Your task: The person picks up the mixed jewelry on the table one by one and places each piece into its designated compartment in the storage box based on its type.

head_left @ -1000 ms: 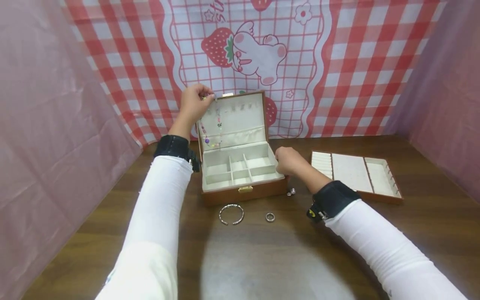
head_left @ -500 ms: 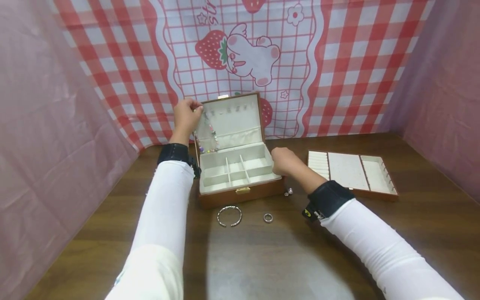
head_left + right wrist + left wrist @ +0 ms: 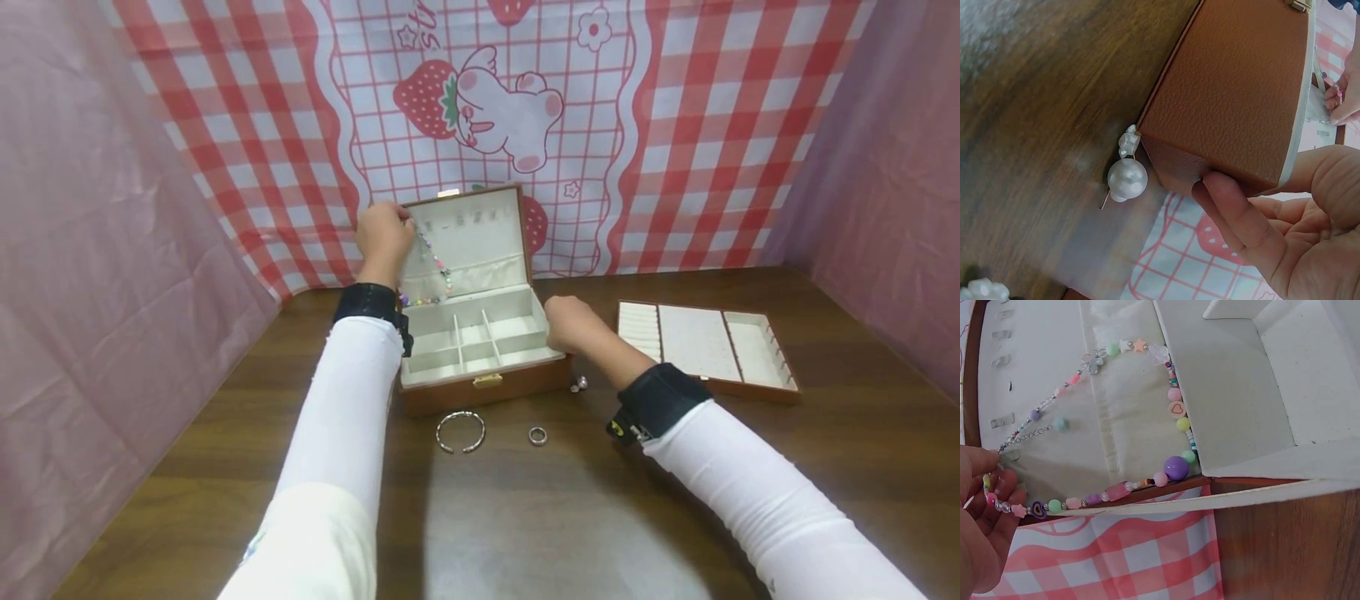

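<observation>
A brown jewelry box [image 3: 517, 383] with cream compartments stands with its lid [image 3: 487, 246] raised. At the lid's upper left corner, my left hand [image 3: 385, 237] pinches a pastel bead necklace [image 3: 1176, 468] near its chain end, beside the clear hooks [image 3: 1002, 360]. The necklace hangs in a loop across the lid's lining, its lower beads along the lid's bottom edge. My right hand [image 3: 573, 323] grips the box's right side wall; in the right wrist view its fingers [image 3: 1235, 206] press the outside, with the thumb over the rim. Part of the thumb is hidden behind the wall.
In front of the box lie a silver open bangle [image 3: 461, 413] and a ring [image 3: 537, 442]. A pearl earring [image 3: 1127, 179] is by the box's right front corner. To the right is a shallow divided tray [image 3: 693, 342]. A checked cloth [image 3: 682, 167] hangs behind.
My left hand has come down from above the lid's top edge to its upper left corner, then slightly right. The necklace has dropped lower with it. My right hand stays on the box.
</observation>
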{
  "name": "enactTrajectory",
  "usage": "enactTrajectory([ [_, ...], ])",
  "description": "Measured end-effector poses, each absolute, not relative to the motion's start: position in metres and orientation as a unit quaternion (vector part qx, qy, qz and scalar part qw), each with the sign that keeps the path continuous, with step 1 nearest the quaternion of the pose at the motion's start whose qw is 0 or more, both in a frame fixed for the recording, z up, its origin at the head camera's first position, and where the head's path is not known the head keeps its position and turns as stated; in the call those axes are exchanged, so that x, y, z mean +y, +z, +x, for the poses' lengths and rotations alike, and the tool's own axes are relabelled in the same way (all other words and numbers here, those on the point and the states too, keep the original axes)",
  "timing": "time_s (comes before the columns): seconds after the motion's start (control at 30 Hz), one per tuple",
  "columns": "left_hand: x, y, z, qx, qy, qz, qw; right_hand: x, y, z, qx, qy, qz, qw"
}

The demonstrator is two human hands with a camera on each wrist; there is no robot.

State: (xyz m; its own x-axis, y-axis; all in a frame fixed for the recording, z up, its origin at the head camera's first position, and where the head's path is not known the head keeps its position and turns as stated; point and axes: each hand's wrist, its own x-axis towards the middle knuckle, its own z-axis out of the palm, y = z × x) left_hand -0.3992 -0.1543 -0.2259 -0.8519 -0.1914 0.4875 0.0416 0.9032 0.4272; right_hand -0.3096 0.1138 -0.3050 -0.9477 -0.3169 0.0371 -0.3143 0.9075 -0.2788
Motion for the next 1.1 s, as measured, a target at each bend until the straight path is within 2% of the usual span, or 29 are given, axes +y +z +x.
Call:
enactTrajectory([
  [0.6,-0.147,-0.228,-0.404,-0.939,-0.168,0.074,0.292,0.116,-0.305,-0.307,0.976,-0.141,-0.167,0.007],
  [0.9,-0.153,-0.223,-0.402,-0.952,-0.164,0.067,0.250,0.113,-0.305,-0.309,0.976,-0.139,-0.165,0.005],
  [1.1,-0.153,-0.224,-0.389,-0.973,-0.120,0.075,0.184,0.113,-0.306,-0.308,0.978,-0.131,-0.164,0.001],
])
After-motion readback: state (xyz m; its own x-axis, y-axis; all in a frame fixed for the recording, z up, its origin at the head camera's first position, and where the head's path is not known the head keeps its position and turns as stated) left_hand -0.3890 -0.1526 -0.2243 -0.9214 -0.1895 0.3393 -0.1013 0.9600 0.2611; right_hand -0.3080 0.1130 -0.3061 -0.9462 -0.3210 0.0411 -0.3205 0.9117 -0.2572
